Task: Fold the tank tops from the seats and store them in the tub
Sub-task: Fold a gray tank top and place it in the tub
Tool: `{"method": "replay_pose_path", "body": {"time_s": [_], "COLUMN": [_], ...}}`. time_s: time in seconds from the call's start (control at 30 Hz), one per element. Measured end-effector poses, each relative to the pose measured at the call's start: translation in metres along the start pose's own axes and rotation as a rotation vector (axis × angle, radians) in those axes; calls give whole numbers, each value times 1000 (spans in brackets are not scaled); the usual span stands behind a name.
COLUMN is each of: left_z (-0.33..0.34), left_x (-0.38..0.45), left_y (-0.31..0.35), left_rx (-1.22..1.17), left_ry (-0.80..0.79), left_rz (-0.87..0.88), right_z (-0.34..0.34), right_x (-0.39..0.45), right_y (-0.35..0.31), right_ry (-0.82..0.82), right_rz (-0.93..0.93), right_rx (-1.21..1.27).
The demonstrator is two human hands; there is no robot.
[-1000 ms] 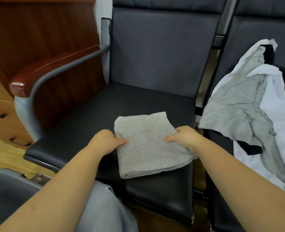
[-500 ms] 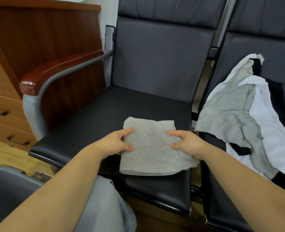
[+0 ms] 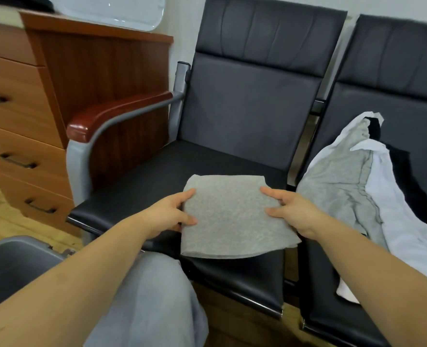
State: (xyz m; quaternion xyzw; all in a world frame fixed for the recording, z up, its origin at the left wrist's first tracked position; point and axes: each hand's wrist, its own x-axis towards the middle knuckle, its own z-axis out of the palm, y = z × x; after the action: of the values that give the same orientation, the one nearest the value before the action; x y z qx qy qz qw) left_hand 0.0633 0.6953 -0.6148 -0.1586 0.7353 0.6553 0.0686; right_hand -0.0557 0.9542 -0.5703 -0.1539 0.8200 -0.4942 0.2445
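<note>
A grey tank top (image 3: 230,216), folded into a flat square, is held just above the front of the black left seat (image 3: 157,181). My left hand (image 3: 168,214) grips its left edge with the thumb on top and the fingers under the cloth. My right hand (image 3: 291,210) grips its right edge the same way. On the right seat (image 3: 332,316) lies a loose pile of unfolded tank tops (image 3: 357,196) in grey, white and black. A corner of the grey tub (image 3: 14,256) shows at the lower left.
A wooden armrest (image 3: 117,113) on a grey metal frame borders the left seat. A wooden drawer cabinet (image 3: 24,126) stands further left on the wood floor. My knee in grey trousers (image 3: 152,301) is below the seat's front edge.
Both hands shifted from pressing the folded top on the seat to gripping its side edges, and its front now lifts off the cushion. The view has tilted upward.
</note>
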Motion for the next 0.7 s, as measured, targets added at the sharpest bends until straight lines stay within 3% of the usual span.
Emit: {"method": "replay_pose_path", "body": {"time_s": [0.37, 0.7], "left_z": [-95, -176], "left_x": [-90, -193], "left_y": [2, -71], "left_rx": [69, 41], "left_ry": [225, 419], "left_rz": [71, -25], "right_z": [90, 225], "right_x": [-5, -3], "right_y": [-84, -122], "right_ry": [-88, -328], "right_rz": [-191, -308], "right_rx": [-121, -344]}}
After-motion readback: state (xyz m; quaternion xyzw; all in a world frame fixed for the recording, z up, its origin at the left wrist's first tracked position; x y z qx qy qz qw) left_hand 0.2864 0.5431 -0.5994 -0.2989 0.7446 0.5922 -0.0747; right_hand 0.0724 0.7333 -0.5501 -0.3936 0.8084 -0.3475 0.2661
